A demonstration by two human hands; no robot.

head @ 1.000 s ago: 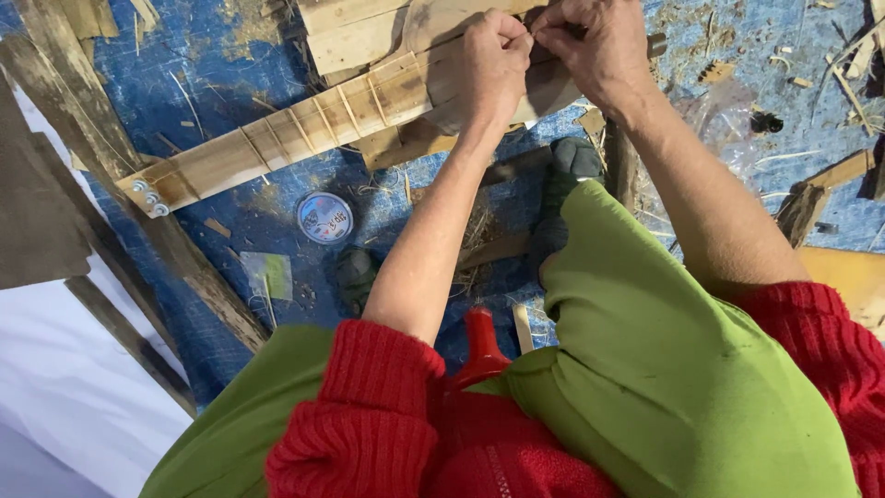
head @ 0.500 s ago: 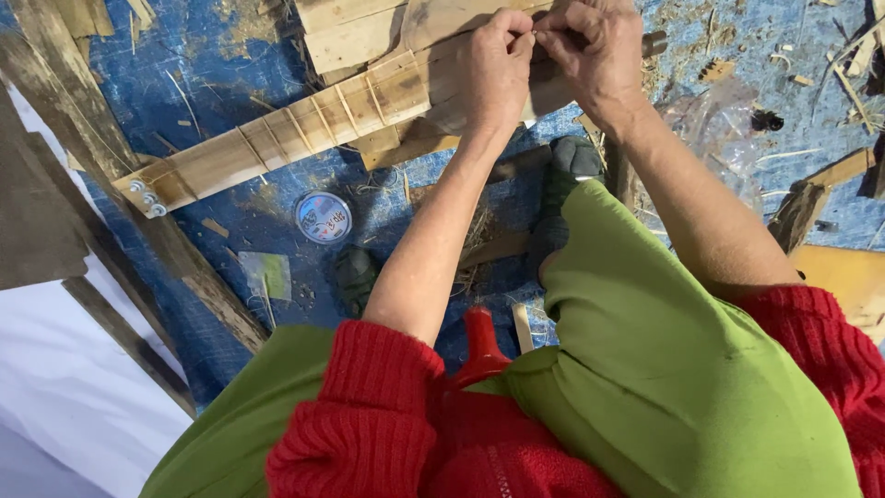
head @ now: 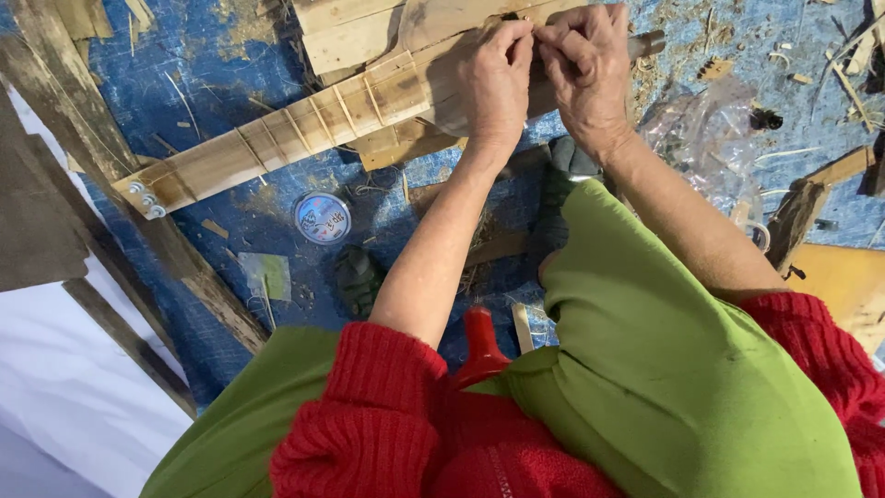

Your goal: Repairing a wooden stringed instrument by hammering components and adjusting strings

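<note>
Both hands, left hand (head: 496, 78) and right hand (head: 583, 69), fingertips pinched together over the wooden fretted neck (head: 304, 124).

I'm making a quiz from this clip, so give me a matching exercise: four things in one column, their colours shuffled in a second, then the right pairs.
Things:
1. sleeve
2. trousers
3. floor sheet
4. wooden neck

Colours:
A. blue
B. pale tan
C. red
D. green

Pairs: 1-C, 2-D, 3-A, 4-B
</note>
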